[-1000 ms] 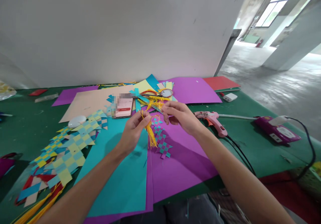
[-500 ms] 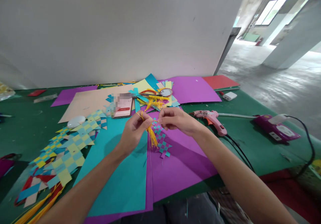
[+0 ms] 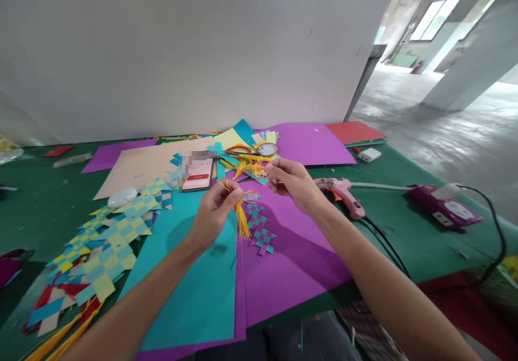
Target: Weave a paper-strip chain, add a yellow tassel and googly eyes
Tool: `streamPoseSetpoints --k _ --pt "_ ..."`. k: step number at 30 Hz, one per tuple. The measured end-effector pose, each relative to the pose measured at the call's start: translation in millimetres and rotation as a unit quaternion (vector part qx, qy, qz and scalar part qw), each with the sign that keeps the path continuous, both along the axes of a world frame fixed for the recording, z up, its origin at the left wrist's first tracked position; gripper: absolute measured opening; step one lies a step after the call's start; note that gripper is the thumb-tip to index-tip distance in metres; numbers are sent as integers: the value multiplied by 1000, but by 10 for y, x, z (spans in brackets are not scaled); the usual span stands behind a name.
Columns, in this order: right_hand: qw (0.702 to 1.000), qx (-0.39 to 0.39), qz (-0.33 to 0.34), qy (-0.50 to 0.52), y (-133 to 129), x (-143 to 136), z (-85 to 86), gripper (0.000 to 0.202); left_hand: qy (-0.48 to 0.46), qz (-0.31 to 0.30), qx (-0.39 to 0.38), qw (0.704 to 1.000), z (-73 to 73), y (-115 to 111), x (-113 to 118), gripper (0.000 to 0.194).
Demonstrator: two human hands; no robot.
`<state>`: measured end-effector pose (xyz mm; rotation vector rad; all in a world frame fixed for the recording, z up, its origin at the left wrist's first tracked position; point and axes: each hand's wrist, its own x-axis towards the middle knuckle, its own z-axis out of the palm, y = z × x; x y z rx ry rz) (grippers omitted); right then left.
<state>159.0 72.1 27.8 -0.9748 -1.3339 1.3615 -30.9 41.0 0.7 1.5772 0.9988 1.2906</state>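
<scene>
My left hand (image 3: 214, 212) pinches a yellow tassel (image 3: 242, 223) near its top, and its strands hang down over the paper. Loose yellow thread curls beside the thumb. To the right and a little higher, my right hand (image 3: 292, 184) is closed in a pinch; anything between its fingertips is too small to make out. Below and between the hands, a woven purple-and-teal paper piece (image 3: 264, 235) lies on a purple sheet (image 3: 295, 274). A teal sheet (image 3: 194, 296) lies under my left hand.
Woven yellow-and-blue paper pieces (image 3: 115, 239) lie at left by a white mouse-shaped object (image 3: 122, 197). Beyond my hands are a phone (image 3: 199, 173), scissors (image 3: 238, 150) and tape roll (image 3: 267, 149). A pink glue gun (image 3: 343, 191) and purple power strip (image 3: 443, 207) with cords occupy the right.
My right hand has moved up and right, away from the left hand. My left hand still pinches the tassel, shifted only slightly. More of the woven purple-and-teal piece shows.
</scene>
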Motion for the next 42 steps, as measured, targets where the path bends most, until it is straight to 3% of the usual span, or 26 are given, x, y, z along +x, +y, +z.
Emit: streamPoseSetpoints --k 4,7,14,18,22,25,29,32,36,39,42 --pt "984 82 117 -110 -74 -82 -11 29 23 24 23 999 10 -2 27 21" --pt "972 122 148 -137 -94 -124 -60 26 26 47 26 998 -12 14 29 25" --pt "990 59 109 -69 -77 -115 -110 19 -184 38 -41 981 -23 83 10 25" --pt "990 36 125 -50 -103 -147 -110 17 -209 65 -39 975 -22 96 12 26" --pt "969 42 198 -139 -84 -127 -108 12 -204 68 -43 976 -23 95 7 26" --pt "961 81 165 -204 -41 -76 -81 7 -154 65 -27 985 -11 70 10 26" --pt "976 135 61 -159 -37 -56 -41 22 -89 77 1 993 -26 29 22 26" --pt "974 150 78 -148 -86 -112 -60 13 -54 71 12 996 -55 16 27 27" --pt "984 102 104 -98 -134 -200 -139 17 -79 49 12 996 -49 10 31 24" --pt "997 13 77 6 -123 -224 -195 17 -135 24 3 991 -9 1 43 22" --pt "989 -94 54 97 -84 -211 -225 14 -158 33 2 987 22 -2 56 24"
